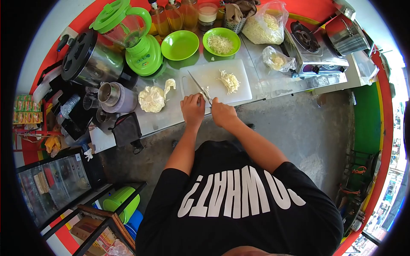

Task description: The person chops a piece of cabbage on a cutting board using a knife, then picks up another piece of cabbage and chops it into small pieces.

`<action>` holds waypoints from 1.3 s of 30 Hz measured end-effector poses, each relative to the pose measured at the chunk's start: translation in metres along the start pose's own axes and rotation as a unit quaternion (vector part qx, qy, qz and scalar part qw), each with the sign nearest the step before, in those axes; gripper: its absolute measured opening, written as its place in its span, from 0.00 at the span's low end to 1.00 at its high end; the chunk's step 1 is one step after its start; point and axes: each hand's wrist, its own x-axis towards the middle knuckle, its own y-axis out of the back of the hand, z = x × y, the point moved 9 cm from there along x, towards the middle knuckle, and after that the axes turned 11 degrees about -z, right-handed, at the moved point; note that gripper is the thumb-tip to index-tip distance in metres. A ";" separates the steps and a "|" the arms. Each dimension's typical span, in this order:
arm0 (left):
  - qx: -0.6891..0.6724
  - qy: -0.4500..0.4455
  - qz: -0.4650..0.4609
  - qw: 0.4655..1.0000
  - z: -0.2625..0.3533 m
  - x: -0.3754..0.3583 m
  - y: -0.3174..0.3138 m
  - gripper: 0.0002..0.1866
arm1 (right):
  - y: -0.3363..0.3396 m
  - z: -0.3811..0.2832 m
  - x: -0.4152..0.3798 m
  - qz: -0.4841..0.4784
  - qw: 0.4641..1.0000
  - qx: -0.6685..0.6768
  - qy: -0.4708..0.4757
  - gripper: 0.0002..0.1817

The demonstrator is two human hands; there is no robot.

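My right hand (222, 113) is wrapped round the handle of a knife (198, 85), whose blade points up and left over the white cutting board (213, 68). My left hand (193, 109) lies at the board's near edge, fingers bent together against small pale pieces (206, 91) beside the blade. A pile of shredded pale cabbage (230, 82) sits on the board's right part. Left of the board rests a cut cabbage head (151, 99) with a loose leaf (170, 84). Behind the board stand a green bowl (180, 45) and a green plate (221, 42) holding shreds.
A green blender (143, 55) and a large steel pot (100, 59) stand at the left. Bags of shreds (267, 27) and a gas stove (318, 51) are at the right. Bottles (174, 15) line the back. The counter's front edge (164, 127) runs before me.
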 end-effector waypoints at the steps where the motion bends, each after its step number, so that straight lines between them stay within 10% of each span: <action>1: -0.002 0.000 0.000 1.000 0.000 0.000 -0.001 0.03 | -0.007 0.001 -0.004 -0.009 1.000 -0.023 -0.001 0.18; 39: -0.031 0.026 -0.021 0.999 -0.007 0.001 0.000 0.04 | -0.011 -0.004 -0.003 0.020 0.999 0.028 0.002 0.12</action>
